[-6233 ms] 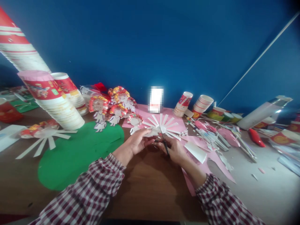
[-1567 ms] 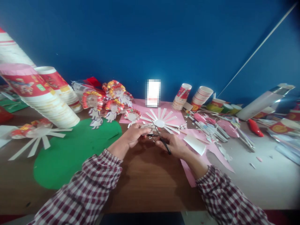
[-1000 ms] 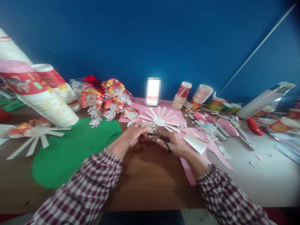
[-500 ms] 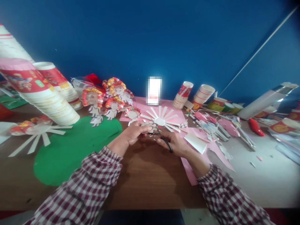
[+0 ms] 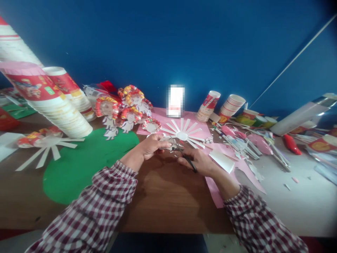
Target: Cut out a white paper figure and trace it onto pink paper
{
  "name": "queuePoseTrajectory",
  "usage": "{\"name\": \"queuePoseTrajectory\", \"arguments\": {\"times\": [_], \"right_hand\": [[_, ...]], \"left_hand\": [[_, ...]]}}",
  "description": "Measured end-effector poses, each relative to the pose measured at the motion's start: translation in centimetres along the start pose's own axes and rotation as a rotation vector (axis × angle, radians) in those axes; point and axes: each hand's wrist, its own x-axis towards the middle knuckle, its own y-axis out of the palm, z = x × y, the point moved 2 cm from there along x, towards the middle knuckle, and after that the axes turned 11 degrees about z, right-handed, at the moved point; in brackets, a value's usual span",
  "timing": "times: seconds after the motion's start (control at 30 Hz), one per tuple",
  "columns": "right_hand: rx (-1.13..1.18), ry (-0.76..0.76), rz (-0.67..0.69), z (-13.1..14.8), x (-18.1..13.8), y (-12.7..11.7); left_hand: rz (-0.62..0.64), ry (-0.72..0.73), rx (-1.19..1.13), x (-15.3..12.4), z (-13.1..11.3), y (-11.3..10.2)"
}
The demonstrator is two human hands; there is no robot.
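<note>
Between thumb and fingers, my left hand [image 5: 152, 147] pinches a small whitish paper cutout [image 5: 168, 143] at the middle of the table. Black-handled scissors [image 5: 190, 163] are in my right hand [image 5: 198, 161], their blades reaching left to the cutout's edge. Whether the blades are closed on the paper is too small to tell. Just beyond my hands a paper cup cut into a fan of white strips [image 5: 182, 135] lies on pink paper [image 5: 200, 127]. Small paper scraps [image 5: 209, 139] are scattered beside it.
Green paper [image 5: 86, 168] lies on the left, with decorated paper figures [image 5: 129, 117] behind it. Stacked paper cups [image 5: 65, 112] lean at far left; other cup stacks [image 5: 231, 105] stand at back right. Markers [image 5: 246, 149] and a red pen-like object [image 5: 292, 144] lie on the right.
The whole view has shifted slightly, so things sit a little further right. Both hands keep their holds on the cutout and the scissors, with little movement between them.
</note>
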Motion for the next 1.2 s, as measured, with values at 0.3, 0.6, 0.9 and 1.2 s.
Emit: {"name": "queuePoseTrajectory", "arguments": {"times": [0.3,0.6,0.9,1.2], "right_hand": [[-0.027,-0.01,0.042,0.3,0.0,-0.1],[0.293,0.053,-0.019,-1.0,0.5,0.5],[0.442,0.014,-0.112,-1.7,0.9,1.1],[0.477,-0.012,-0.135,-1.4,0.9,1.1]], "left_hand": [[0.009,-0.014,0.074,-0.3,-0.4,-0.1],[-0.001,0.03,0.048,-0.2,-0.2,-0.3],[-0.062,0.137,-0.064,0.4,0.6,0.6],[-0.207,0.122,-0.124,0.6,0.6,1.2]]}}
